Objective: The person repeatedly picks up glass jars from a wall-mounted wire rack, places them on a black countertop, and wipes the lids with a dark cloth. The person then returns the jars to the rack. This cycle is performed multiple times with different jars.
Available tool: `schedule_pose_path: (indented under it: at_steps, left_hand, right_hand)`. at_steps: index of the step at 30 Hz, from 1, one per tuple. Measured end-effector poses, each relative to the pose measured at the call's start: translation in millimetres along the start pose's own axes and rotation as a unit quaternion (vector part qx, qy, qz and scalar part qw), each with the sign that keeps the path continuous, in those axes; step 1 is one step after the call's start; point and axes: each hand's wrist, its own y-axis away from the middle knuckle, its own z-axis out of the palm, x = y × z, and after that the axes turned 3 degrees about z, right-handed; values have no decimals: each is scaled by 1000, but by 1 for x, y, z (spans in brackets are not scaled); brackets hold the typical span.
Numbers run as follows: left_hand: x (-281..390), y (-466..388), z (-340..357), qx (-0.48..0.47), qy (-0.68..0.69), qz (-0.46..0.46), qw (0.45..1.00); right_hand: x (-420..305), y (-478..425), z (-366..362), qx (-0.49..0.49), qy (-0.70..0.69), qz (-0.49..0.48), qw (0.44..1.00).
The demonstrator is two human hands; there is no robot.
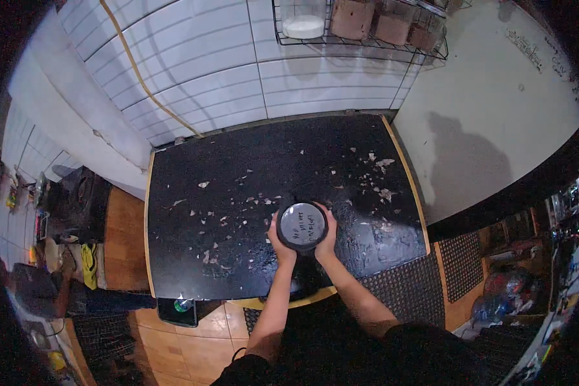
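A round jar or canister (pixel 303 224) with a grey, handwritten lid and a dark rim is between my two hands, near the front of the black tabletop (pixel 251 154). My left hand (pixel 281 241) curves around its left side. My right hand (pixel 329 231) wraps its right side. Both palms press against it from opposite sides, and the fingers are partly hidden behind it. The lid faces up towards me. Whether the jar's base touches the tabletop cannot be seen. Pale chipped patches mark the black surface around it.
A wire rack (pixel 362 43) holding several containers of white and brown contents hangs on the tiled wall. A yellow cable (pixel 140 79) runs down to the table's back edge. A pale panel (pixel 482 120) stands at right. A dark phone-like device (pixel 177 312) lies below the table's front left edge.
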Motion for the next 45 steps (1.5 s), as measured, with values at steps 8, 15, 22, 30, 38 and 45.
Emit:
schedule_pose_path:
  at_steps: [8, 15, 22, 30, 38, 45]
  left_hand:
    - [-48, -18, -39, -73, -145, 107, 981]
    - [-33, -10, -26, -65, -258, 107, 958]
    - [5, 3, 13, 8, -142, 127, 982]
    - [-36, 21, -11, 11, -415, 396, 819]
    - [-13, 53, -45, -108, -394, 131, 903]
    - [18, 65, -31, -162, -467, 202, 845]
  right_hand:
    - [35, -1, -22, 23, 35, -25, 999]
    - [18, 1, -7, 102, 14, 32, 994]
    - [-19, 6, 21, 98, -67, 42, 992]
    - [71, -20, -62, 25, -192, 139, 971]
    - [-5, -30, -36, -92, 16, 166, 982]
    - [-4, -35, -34, -117, 33, 206, 971]
